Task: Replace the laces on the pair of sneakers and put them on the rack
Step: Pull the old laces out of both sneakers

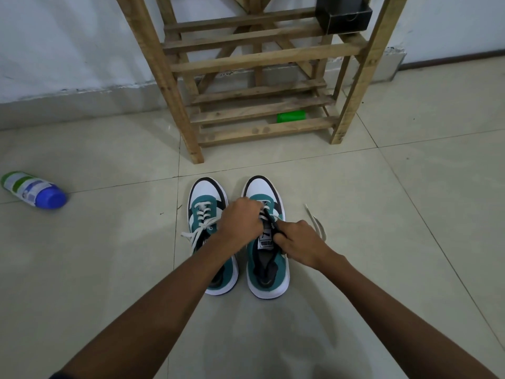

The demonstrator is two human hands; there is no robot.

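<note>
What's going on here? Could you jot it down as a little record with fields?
Place: tiled floor before a wooden rack
Left sneaker: white laces in
Right sneaker: being laced with a dark lace
Left hand: at its eyelets
Right hand: pinches the dark lace
Loose white lace: on floor, right of the sneakers
Also: bottle, black box

Fallen bottle [32, 189], green cup [290, 117], black box [343, 15].

Tiled floor [382, 269]: sneakers [266, 255], bottle [32, 189], rack [262, 77]
</note>
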